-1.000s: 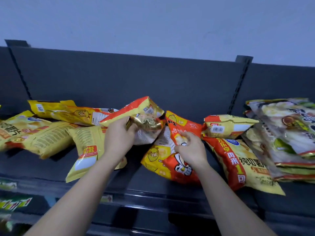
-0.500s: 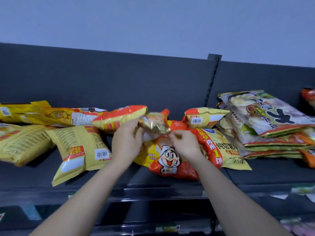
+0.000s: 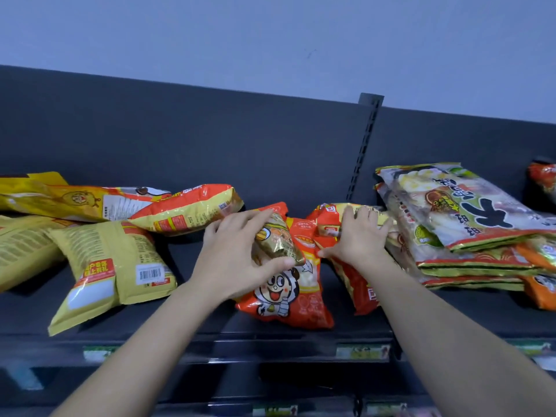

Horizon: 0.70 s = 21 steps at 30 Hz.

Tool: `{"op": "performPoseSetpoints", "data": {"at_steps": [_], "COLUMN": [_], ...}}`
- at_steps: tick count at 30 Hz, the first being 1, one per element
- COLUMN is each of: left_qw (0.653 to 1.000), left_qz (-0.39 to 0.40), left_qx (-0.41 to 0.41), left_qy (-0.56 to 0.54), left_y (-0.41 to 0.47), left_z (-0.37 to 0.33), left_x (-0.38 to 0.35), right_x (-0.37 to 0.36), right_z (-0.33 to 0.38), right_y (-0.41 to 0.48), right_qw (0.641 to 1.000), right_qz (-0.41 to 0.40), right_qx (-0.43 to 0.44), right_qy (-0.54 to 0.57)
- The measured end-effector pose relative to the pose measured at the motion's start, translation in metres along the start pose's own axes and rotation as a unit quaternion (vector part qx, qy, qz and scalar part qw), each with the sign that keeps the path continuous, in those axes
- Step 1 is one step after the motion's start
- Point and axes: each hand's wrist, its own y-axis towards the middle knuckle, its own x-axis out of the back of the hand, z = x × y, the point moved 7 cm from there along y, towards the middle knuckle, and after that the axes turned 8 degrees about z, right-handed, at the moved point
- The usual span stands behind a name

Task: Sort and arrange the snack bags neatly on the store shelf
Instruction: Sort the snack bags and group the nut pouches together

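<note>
A person's bare arms reach onto a dark store shelf strewn with snack bags. The left hand grips a small gold packet, fingers curled over its top and thumb tucked under its lower edge, holding it just above an orange cartoon bag that lies in the middle of the shelf. Half a second ago both hands met at this packet; now the right hand has let go and moved to the right. It lies on a red-and-yellow bag, its fingers spread across the top and thumb stretched out to the left. That bag, which earlier lay flat beside the orange one, now stands tipped on its edge, pressed against a stack of pale bags on the right side of the shelf. To the left, well apart from the hands, a yellow bag with a barcode rests at a slant near the front edge, as before, with an orange-and-yellow bag and a long yellow bag lying behind it against the dark back panel.
</note>
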Motion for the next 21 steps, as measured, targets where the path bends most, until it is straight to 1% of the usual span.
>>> {"op": "performPoseSetpoints", "data": {"at_steps": [2,4,6,7,8,11,14,18,20,21], "left_qw": [1.000,0.997,0.991,0.987,0.984,0.980,0.972,0.965,0.962,0.958], "left_qz": [0.008,0.024,0.064,0.088,0.112,0.182,0.234,0.241,0.234,0.226], "left_qx": [-0.004,-0.012,-0.021,-0.025,-0.025,-0.010,0.024,0.067,0.095,0.108], "left_qy": [0.026,0.073,0.115,0.132,0.138,0.080,0.001,-0.083,-0.107,-0.141], "left_y": [0.007,0.020,0.033,0.040,0.047,0.064,0.069,0.070,0.072,0.073], "left_z": [-0.019,-0.041,-0.063,-0.072,-0.079,-0.086,-0.082,-0.069,-0.064,-0.063], "left_x": [0.002,0.002,-0.006,-0.011,-0.019,-0.045,-0.071,-0.089,-0.091,-0.092], "right_x": [-0.009,-0.019,-0.025,-0.025,-0.022,-0.004,0.009,0.026,0.031,0.033], "right_z": [-0.003,-0.013,-0.022,-0.026,-0.028,-0.031,-0.034,-0.037,-0.037,-0.038], "right_y": [-0.003,-0.002,-0.002,-0.002,-0.002,-0.008,-0.015,-0.019,-0.018,-0.017], "right_qw": [1.000,0.998,0.992,0.991,0.993,0.998,0.997,0.995,0.993,0.992], "right_qz": [0.009,0.049,0.102,0.111,0.104,0.027,-0.010,-0.056,-0.064,-0.063], "right_qx": [-0.002,-0.008,-0.008,-0.004,0.007,0.054,0.065,0.057,0.052,0.050], "right_qy": [-0.009,0.043,0.077,0.073,0.059,0.035,0.036,0.065,0.086,0.096]}}
